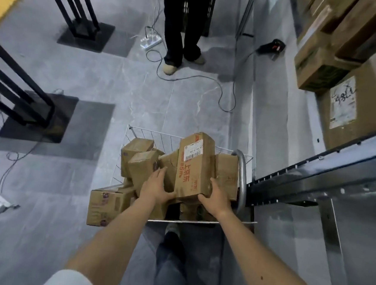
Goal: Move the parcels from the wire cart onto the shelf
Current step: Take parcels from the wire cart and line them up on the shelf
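A white wire cart (pixel 151 135) stands on the floor below me, filled with several brown cardboard parcels. A tall parcel (pixel 195 165) with a white label and red print sits on top of the pile, tilted. My left hand (pixel 156 186) grips its lower left side and my right hand (pixel 215 195) grips its lower right corner. The metal shelf (pixel 315 174) runs along the right, right next to the cart, with several large cardboard boxes (pixel 354 106) on its upper level.
A person in dark trousers (pixel 182 29) stands beyond the cart. Cables and a white power strip (pixel 150 41) lie on the grey floor. Black stand bases (pixel 40 117) are at the left. A silver cart handle (pixel 241 175) curves beside the shelf.
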`<state>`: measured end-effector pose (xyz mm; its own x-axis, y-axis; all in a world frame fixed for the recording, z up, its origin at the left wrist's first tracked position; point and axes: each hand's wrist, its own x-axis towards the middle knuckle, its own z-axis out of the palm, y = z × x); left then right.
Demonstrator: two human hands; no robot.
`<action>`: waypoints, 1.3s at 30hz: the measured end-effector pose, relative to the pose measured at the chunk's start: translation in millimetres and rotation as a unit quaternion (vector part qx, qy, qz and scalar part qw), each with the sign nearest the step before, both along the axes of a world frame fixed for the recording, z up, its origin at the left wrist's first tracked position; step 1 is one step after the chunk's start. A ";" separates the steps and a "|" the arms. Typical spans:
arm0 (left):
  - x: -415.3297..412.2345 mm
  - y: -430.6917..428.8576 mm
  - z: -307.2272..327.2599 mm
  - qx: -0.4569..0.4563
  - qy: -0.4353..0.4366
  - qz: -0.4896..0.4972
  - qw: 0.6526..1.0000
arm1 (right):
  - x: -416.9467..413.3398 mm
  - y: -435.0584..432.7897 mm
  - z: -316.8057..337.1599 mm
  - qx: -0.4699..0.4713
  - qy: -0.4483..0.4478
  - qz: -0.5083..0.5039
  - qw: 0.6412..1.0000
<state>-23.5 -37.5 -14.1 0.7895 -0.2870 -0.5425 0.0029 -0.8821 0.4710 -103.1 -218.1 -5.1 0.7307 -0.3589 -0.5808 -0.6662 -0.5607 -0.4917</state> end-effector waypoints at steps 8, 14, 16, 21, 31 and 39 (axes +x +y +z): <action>0.0 -40.8 -55.5 -0.137 0.187 0.281 0.931 | 18.8 -8.5 -41.9 0.071 0.025 -0.075 0.994; 4.5 -59.0 -85.3 -0.133 0.257 0.336 0.896 | 22.2 -14.2 -65.1 0.075 0.050 -0.092 0.992; 7.9 -63.9 -94.6 -0.131 0.269 0.365 0.882 | 22.4 -15.7 -68.9 0.070 0.064 -0.094 0.991; 15.2 -64.8 -99.6 -0.166 0.318 0.398 0.844 | 28.9 -15.8 -67.7 0.125 0.055 -0.167 0.976; 37.7 -58.7 -39.4 -0.225 0.311 0.367 0.847 | 43.2 -26.0 -23.5 0.246 -0.008 -0.267 0.932; 62.5 -55.9 25.1 -0.321 0.322 0.280 0.846 | 50.1 -18.9 32.0 0.267 -0.117 -0.258 0.921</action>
<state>39.1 -93.4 11.0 0.4995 -0.3649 -0.7857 0.7735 -0.2206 0.5942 -53.0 -237.0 26.9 0.6700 -0.4024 -0.6238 -0.6170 0.1653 -0.7694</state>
